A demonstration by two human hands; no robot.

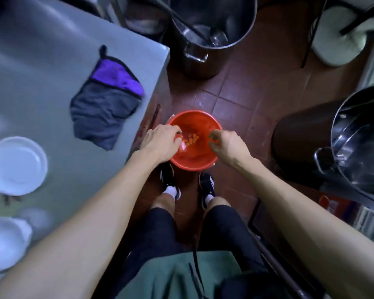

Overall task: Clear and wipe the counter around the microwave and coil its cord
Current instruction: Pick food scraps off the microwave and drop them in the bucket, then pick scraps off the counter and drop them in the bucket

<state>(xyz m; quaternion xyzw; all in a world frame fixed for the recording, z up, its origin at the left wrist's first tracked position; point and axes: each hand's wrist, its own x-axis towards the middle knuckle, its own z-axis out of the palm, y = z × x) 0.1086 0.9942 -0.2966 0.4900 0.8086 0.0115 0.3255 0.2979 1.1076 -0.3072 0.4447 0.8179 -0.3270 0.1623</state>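
L hand clamped on red item over bucket; R hand curled, grip unclear. Rushing = I splash floor.

A commercial kitchen, by the look of it: a stainless steel counter bearing white bowls, and large steel stockpots around a red-brown tiled floor.

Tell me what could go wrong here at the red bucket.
The red bucket stands on the floor right at the shoes; a step could tip it. The left hand holds a small reddish item, too blurred to name, over it; a slack grip might drop it in. The purple-grey cloth lies near the counter edge and could slide off.
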